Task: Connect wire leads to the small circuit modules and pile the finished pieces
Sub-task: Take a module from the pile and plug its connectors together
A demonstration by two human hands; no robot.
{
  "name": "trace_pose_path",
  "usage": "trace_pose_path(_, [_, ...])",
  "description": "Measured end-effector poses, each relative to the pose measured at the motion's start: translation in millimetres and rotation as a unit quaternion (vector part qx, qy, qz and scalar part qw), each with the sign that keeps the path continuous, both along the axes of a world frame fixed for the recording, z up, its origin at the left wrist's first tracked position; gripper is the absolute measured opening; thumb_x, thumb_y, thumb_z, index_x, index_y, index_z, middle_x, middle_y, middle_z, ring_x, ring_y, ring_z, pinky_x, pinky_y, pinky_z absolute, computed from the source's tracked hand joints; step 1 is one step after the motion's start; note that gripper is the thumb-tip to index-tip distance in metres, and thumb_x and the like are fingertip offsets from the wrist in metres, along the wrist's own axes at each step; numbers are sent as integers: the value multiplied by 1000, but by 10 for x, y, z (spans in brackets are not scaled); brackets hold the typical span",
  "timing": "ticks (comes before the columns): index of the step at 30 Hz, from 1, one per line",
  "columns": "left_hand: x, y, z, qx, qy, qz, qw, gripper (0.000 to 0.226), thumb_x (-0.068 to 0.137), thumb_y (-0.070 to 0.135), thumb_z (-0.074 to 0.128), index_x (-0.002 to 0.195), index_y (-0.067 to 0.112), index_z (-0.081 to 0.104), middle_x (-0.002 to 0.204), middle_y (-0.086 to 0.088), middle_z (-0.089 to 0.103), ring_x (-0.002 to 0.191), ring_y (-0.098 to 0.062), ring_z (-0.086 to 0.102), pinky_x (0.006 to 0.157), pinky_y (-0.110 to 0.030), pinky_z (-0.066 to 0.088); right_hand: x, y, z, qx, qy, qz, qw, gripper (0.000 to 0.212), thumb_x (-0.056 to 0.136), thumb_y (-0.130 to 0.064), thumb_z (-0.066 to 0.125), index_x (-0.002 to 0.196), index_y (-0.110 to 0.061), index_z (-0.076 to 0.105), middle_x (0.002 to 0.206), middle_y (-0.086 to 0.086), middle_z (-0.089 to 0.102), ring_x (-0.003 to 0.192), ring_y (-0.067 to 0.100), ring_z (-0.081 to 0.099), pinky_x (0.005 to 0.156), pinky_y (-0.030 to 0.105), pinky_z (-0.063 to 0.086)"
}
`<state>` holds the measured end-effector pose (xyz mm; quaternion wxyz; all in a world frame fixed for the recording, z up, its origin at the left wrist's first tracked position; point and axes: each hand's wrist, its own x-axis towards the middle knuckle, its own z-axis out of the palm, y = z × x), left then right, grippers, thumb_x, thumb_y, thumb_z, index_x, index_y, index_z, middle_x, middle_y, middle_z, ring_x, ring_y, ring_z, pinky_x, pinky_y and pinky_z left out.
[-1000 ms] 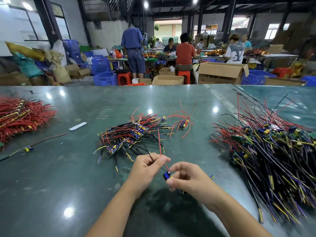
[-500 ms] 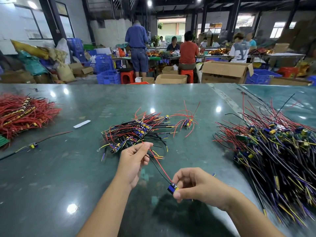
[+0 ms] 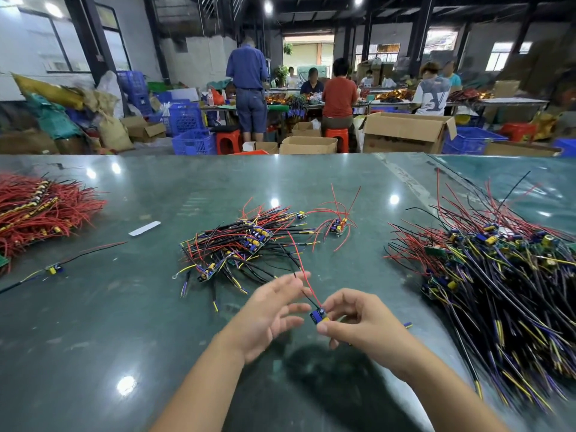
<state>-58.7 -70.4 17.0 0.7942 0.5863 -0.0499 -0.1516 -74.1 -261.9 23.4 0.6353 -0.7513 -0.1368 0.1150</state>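
My right hand (image 3: 358,325) pinches a small blue-and-yellow circuit module (image 3: 318,315) just above the table, near the front middle. A red lead (image 3: 300,263) and a black lead rise from the module toward the pile behind. My left hand (image 3: 268,313) hovers just left of the module with fingers spread and relaxed; its fingertips lie against the leads, holding nothing. A pile of wired modules (image 3: 246,241) lies behind the hands. One more module with red leads (image 3: 337,226) sits to that pile's right.
A large heap of modules with black, purple and yellow wires (image 3: 492,269) fills the right side. A bundle of red wires (image 3: 40,210) lies at far left, with a single wired module (image 3: 54,269) and a white strip (image 3: 144,228) nearby. People work at benches beyond the table.
My left hand has come back from the pile toward the module and opened its fingers. My right hand has kept its pinch on the module and shifted slightly.
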Motion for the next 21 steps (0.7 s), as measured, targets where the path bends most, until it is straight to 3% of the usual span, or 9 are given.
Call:
trace_pose_path(2, [-49,-89,-33,23,-35,-29,999,23,80,24,72,101,15,72,94,-6,70,83,-15,66,74,-28,55,14,-3,-36,-27,-18,1,999,21,73,-12,79,87,-11,63,77,4,71,57,18,64,61,24,49])
trace_pose_path(4, [-69,-148,-53,31,-61,-11,998,10,81,13,68,88,11,75,84,-7,72,76,-13,67,70,-26,55,17,9,-61,-48,-30,-14,998,23,74,-18,80,87,-11,62,78,5,71,58,18,65,62,26,49])
trace_pose_path(6, [-56,-164,-57,32,-64,31,997,13,85,4,62,82,10,73,79,-6,71,72,-12,66,69,-24,55,25,34,-62,-10,-7,-69,998,29,77,-29,77,90,-10,59,74,4,69,58,20,67,60,24,49])
trace_pose_path(9, [-9,-123,-47,22,-66,99,993,15,88,0,58,84,7,71,78,-5,72,72,-11,68,66,-21,55,58,20,3,37,40,-154,987,33,92,-46,49,97,-14,55,69,4,70,59,22,68,70,29,51])
trace_pose_path(12, [29,-67,-16,-10,-65,145,987,13,88,2,58,87,7,69,82,-5,73,74,-10,68,65,-19,55,70,-74,78,60,95,-133,985,36,102,-36,28,99,-13,56,72,10,72,65,24,69,83,32,47])
trace_pose_path(15, [31,-44,-6,-28,-59,147,987,10,89,7,57,90,9,67,88,-5,73,76,-13,69,64,-22,55,37,-109,112,15,81,-71,994,26,95,-4,37,87,-2,62,73,16,69,61,25,65,69,25,49])
trace_pose_path(17, [13,-46,-10,-11,-48,117,992,11,93,12,53,92,12,64,95,-7,74,83,-19,71,64,-24,56,23,-98,102,-22,57,-41,997,24,90,9,40,85,5,62,69,11,65,53,20,58,59,22,48])
trace_pose_path(21, [-15,-62,-7,0,-11,56,998,12,96,21,50,99,12,57,101,-15,72,87,-31,71,67,-29,57,-5,-73,64,-85,35,-11,996,18,94,-6,51,83,-4,66,64,-3,63,54,10,47,55,16,40])
